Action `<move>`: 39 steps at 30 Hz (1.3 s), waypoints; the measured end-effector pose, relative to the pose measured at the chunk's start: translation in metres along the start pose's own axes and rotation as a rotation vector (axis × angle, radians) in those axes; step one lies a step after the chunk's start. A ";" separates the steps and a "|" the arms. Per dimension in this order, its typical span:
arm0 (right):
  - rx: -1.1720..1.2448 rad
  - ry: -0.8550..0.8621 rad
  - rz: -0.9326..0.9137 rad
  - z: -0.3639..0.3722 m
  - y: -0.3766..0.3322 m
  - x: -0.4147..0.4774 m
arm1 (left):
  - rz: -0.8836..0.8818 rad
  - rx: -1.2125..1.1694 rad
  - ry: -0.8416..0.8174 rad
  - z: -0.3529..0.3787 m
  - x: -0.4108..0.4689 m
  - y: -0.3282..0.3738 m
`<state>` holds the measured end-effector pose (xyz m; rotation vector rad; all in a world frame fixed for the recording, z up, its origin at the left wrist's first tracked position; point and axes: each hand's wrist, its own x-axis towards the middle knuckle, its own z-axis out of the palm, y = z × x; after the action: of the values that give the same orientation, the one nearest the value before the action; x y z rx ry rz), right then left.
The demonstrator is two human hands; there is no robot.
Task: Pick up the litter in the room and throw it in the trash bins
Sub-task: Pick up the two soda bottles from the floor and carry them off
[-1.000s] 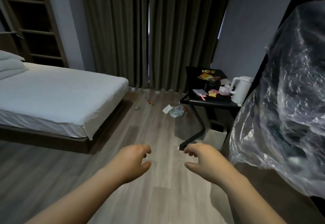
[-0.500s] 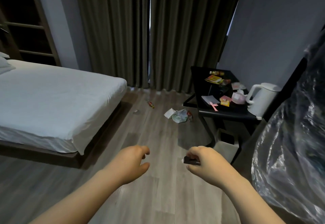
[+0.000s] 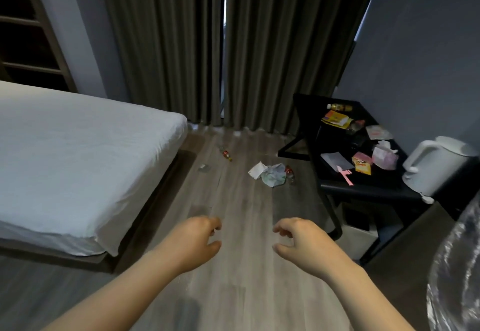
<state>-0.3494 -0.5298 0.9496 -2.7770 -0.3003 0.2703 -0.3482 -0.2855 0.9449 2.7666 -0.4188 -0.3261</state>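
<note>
1. Desk: placed at the right, near the curtains. Loose packets and a tissue pack were scattered on it beside a kettle. All were judged light and soft, and best pinched at an edge.
2. Trash bin: seen under the desk, open at the top and partly hidden by the desk leg.
3. Left grip and right grip: held out over the floor with fingers loosely curled and nothing held.
4. Crumpled bag: left on the floor between bed and desk. It was judged thin, limp and nearly weightless, so a bunched fold could be taken anywhere.
5. White paper: laid touching the bag. It was judged light and slightly stiff, and its raised corner offered the hold.
6. Small bottle: laid on its side nearer the curtains. It was judged rigid, smooth and likely to roll, and best grasped round the body.
7. Small wrapper: found flat near the bed. An edge would need to be lifted first.
</note>
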 end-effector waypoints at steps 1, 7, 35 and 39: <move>0.009 -0.005 0.004 0.000 0.003 0.016 | 0.000 0.003 0.001 -0.003 0.015 -0.006; 0.008 0.003 -0.037 -0.015 0.029 0.127 | -0.025 0.036 0.016 -0.023 0.121 -0.038; 0.051 -0.055 0.089 -0.086 0.068 0.594 | 0.007 0.031 -0.010 -0.139 0.558 -0.229; 0.067 -0.061 0.123 -0.084 0.060 0.647 | 0.009 -0.001 -0.019 -0.151 0.604 -0.268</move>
<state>0.3001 -0.4575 0.9096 -2.7284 -0.1322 0.3887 0.3211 -0.1951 0.8860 2.7615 -0.4359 -0.3503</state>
